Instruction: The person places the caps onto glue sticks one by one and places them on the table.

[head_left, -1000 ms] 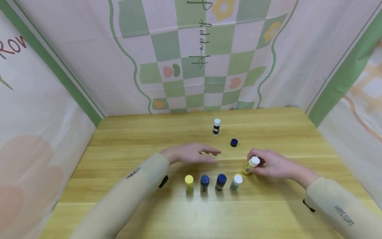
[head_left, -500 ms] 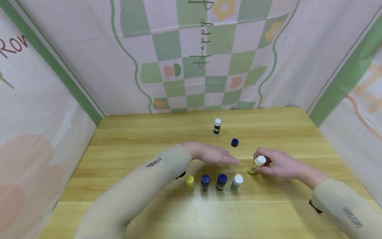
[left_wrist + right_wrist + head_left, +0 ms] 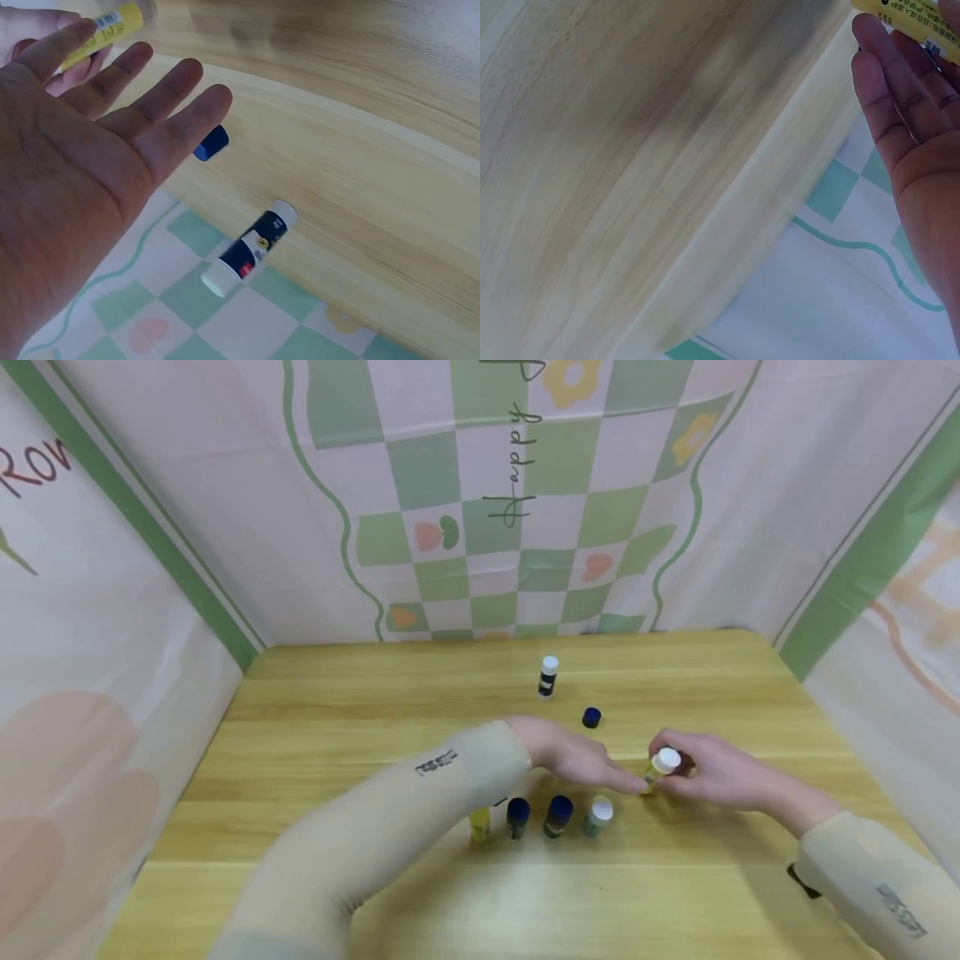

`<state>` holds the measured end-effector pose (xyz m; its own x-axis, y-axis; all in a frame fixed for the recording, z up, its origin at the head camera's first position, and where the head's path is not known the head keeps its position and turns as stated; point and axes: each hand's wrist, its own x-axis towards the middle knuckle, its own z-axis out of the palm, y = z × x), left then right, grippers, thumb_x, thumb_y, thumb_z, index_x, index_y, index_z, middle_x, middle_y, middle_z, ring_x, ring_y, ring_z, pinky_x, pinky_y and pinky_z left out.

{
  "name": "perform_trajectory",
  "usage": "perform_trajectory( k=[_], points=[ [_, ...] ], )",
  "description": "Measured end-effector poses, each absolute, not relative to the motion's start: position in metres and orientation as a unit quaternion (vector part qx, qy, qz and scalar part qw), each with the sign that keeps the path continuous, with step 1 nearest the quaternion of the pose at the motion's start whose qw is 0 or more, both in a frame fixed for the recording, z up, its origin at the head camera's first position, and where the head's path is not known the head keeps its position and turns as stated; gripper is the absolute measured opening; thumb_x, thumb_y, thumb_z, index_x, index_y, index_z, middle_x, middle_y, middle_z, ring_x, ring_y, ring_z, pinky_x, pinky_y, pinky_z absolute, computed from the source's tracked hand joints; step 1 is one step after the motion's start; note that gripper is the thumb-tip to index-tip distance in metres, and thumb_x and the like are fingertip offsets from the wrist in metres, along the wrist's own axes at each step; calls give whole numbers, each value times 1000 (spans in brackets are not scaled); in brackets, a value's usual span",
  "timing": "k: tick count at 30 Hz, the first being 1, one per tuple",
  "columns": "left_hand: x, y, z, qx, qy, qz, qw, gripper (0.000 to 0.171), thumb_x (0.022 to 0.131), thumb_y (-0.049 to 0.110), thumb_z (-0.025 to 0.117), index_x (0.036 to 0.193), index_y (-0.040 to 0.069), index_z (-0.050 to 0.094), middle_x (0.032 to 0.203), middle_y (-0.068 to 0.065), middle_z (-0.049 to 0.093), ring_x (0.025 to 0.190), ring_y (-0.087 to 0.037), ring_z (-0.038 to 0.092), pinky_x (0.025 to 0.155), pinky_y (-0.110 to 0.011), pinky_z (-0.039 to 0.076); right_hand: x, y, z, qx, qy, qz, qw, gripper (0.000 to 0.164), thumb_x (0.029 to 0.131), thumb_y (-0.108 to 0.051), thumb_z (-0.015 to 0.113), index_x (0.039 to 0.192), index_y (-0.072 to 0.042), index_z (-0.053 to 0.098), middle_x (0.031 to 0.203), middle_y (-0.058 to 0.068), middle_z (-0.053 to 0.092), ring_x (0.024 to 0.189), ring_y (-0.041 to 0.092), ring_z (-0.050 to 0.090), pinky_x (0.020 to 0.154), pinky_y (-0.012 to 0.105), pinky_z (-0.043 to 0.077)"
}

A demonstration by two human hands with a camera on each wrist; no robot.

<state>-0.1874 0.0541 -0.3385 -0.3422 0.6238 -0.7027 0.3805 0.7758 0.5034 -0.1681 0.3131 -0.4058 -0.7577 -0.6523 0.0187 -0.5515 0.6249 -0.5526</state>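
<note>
My right hand (image 3: 708, 771) grips a yellow glue stick (image 3: 922, 24) with a white cap (image 3: 667, 760), tilted over the right part of the table. My left hand (image 3: 581, 758) reaches across from the left, fingers extended, its fingertips right at the glue stick's lower body. In the left wrist view the left palm (image 3: 60, 172) faces the camera with spread fingers and nothing in it. In front of the hands stand a white-capped tube (image 3: 598, 816), two dark-blue-capped tubes (image 3: 559, 816) (image 3: 517, 817) and a yellow tube (image 3: 480, 824), its top hidden by the left sleeve.
Farther back stands a glue stick (image 3: 548, 677) with a white cap and navy label. A loose dark blue cap (image 3: 592, 717) lies just in front of it, to the right. A patterned curtain (image 3: 487, 560) rises behind the wooden table (image 3: 337, 693) and at both sides.
My left hand has moved right, from above the row to the yellow glue stick. The right hand has shifted slightly right, still holding it.
</note>
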Motion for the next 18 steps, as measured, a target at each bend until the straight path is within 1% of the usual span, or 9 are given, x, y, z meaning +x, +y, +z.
perform_trajectory(
  k=[6, 9, 12, 16, 18],
  points=[
    [-183, 65, -337, 290, 816, 107, 489, 61, 97, 78, 33, 153, 53, 32, 165, 21, 23, 152, -7, 25, 125, -41, 21, -168, 317, -404, -347, 893, -277, 77, 27, 88, -8, 80, 107, -14, 60, 87, -12, 65, 79, -2, 61, 65, 24, 55],
    [-180, 70, -338, 283, 818, 98, 491, 60, 96, 79, 31, 152, 55, 32, 165, 20, 22, 152, -7, 24, 126, -39, 20, -167, 317, -404, -346, 893, -275, 80, 27, 88, -9, 79, 107, -15, 60, 87, -14, 64, 79, -2, 60, 66, 24, 54],
    [-177, 75, -339, 273, 823, 94, 489, 68, 94, 82, 31, 155, 51, 31, 166, 17, 23, 152, -7, 23, 126, -39, 20, -167, 318, -404, -339, 896, -273, 90, 25, 90, -10, 78, 107, -15, 60, 87, -13, 64, 79, -1, 60, 67, 25, 54],
    [-173, 79, -343, 260, 827, 96, 489, 80, 92, 84, 31, 160, 41, 27, 166, 15, 24, 153, -8, 22, 125, -40, 20, -167, 320, -403, -329, 898, -275, 102, 23, 92, -13, 77, 108, -14, 60, 90, -11, 67, 81, 0, 62, 67, 25, 55],
    [-171, 82, -345, 257, 825, 101, 493, 81, 92, 84, 32, 160, 40, 28, 165, 15, 25, 152, -7, 22, 125, -40, 21, -167, 320, -403, -326, 898, -277, 105, 24, 92, -13, 77, 109, -14, 60, 92, -10, 68, 82, 0, 63, 67, 25, 55]
  ],
)
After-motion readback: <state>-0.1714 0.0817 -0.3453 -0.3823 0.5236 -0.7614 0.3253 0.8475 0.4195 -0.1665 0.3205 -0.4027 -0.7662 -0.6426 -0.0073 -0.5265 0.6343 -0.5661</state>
